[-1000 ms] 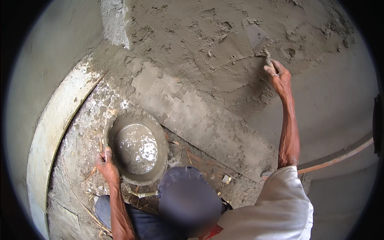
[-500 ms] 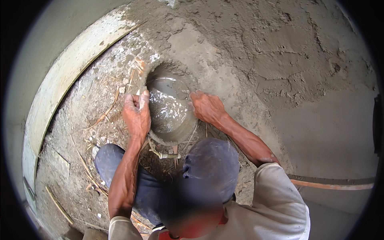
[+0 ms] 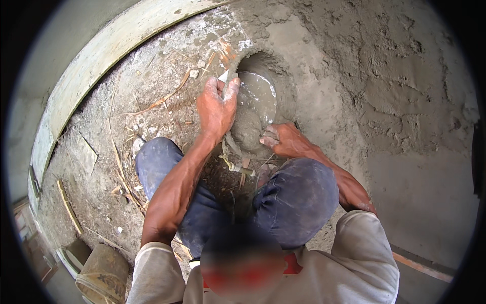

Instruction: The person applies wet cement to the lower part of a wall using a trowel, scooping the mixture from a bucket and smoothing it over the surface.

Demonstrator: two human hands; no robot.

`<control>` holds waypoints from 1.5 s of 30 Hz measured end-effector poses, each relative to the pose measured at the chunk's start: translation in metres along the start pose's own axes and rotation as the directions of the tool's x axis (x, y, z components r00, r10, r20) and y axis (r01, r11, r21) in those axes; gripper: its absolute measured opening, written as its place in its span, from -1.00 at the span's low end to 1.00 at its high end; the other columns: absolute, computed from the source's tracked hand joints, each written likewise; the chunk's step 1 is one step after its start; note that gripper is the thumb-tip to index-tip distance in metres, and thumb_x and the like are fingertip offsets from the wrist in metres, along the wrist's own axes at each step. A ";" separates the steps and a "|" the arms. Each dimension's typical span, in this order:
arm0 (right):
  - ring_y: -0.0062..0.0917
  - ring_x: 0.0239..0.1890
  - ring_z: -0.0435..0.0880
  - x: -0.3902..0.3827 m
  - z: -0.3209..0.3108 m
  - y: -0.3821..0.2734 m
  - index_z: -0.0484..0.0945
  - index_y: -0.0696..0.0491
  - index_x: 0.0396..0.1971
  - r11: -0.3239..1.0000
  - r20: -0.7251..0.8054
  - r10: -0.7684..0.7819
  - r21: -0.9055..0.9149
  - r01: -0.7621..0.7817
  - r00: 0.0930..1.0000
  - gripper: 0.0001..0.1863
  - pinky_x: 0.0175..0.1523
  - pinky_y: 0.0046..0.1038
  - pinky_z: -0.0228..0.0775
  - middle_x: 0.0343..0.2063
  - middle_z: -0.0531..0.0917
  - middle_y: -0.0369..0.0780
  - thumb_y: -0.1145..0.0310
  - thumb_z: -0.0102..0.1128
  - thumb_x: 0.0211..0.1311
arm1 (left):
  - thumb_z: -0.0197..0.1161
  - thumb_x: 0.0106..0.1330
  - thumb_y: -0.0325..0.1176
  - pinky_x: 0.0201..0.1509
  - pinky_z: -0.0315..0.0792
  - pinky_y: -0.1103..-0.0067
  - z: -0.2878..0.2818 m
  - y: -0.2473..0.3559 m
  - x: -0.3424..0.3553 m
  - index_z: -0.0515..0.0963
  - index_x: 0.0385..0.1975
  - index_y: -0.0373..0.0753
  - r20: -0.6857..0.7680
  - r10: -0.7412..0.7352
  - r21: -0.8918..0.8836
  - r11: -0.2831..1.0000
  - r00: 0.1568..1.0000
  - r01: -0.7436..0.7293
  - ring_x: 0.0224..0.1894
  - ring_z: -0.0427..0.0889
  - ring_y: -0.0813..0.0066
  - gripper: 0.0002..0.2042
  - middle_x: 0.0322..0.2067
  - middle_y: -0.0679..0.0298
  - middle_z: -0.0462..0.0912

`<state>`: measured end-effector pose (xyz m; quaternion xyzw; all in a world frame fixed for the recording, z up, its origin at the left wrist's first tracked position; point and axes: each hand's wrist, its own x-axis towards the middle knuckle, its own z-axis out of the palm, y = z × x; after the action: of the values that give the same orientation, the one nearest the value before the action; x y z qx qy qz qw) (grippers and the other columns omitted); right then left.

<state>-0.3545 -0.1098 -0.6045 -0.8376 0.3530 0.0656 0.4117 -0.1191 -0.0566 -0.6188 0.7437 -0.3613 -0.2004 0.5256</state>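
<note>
Between my hands is a round, mortar-caked bucket [image 3: 286,93] with wet grey mortar and shiny water inside. On its left rim my left hand [image 3: 217,106] is closed, thumb and fingers pinching the edge beside a small whitish patch. My right hand [image 3: 291,141] is closed at the near right rim, its curled fingertips over the mortar [image 3: 248,126]; the rim under that hand is hidden. A pale tube-like grip [image 3: 242,169] on a cord hangs by the bucket's near side, in front of my bent knees.
Rough wet mortar [image 3: 390,81] covers the ground at upper right, beside a smoother grey surface [image 3: 415,192]. A curved pale board [image 3: 96,63] edges the left. Wood strips [image 3: 70,205] and debris lie on the ground. A dirty bucket [image 3: 104,271] lies tipped at lower left.
The view has shifted, putting the bucket farther up and right. My right hand has moved nearer along the bucket's right side. Mortar now shows heaped at its near side.
</note>
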 end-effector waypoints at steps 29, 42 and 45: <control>-0.58 -0.57 0.60 -0.175 -0.319 0.046 0.53 0.16 -0.06 0.958 -0.854 0.206 0.276 0.081 0.478 -0.62 -0.48 -0.37 0.51 -0.54 0.55 -0.34 0.08 0.12 0.69 | 0.40 0.58 -0.15 -0.28 0.22 0.56 -0.021 -0.055 0.036 0.48 -0.44 -0.18 -0.004 -0.117 -0.193 0.974 0.993 0.114 -0.37 0.27 0.65 -0.63 -0.46 0.49 0.39; 0.08 -0.27 0.87 -0.042 -0.309 0.126 0.55 0.22 -0.12 0.373 -0.788 -0.069 -0.589 -0.717 0.611 -0.86 -0.24 0.01 0.79 -0.21 0.76 0.16 0.48 0.11 0.45 | 0.40 0.56 -0.10 -0.34 0.23 0.50 -0.006 -0.042 0.036 0.44 -0.47 -0.21 -0.018 -0.086 -0.194 0.978 0.996 0.081 -0.41 0.26 0.61 -0.58 -0.51 0.44 0.38; 0.16 -0.27 0.85 -0.053 -0.348 0.094 0.55 0.24 -0.08 0.439 -0.867 -0.174 -0.492 -0.752 0.466 -0.80 -0.25 0.06 0.75 -0.25 0.76 0.20 0.41 0.11 0.48 | 0.40 0.56 -0.10 -0.34 0.24 0.50 -0.007 -0.057 0.037 0.45 -0.47 -0.21 -0.024 -0.071 -0.183 0.981 0.997 0.065 -0.41 0.27 0.60 -0.58 -0.51 0.44 0.39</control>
<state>-0.5170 -0.3757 -0.4168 -0.7487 0.5835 -0.0940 -0.3001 -0.0715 -0.0695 -0.6660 0.7075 -0.3078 -0.2392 0.5894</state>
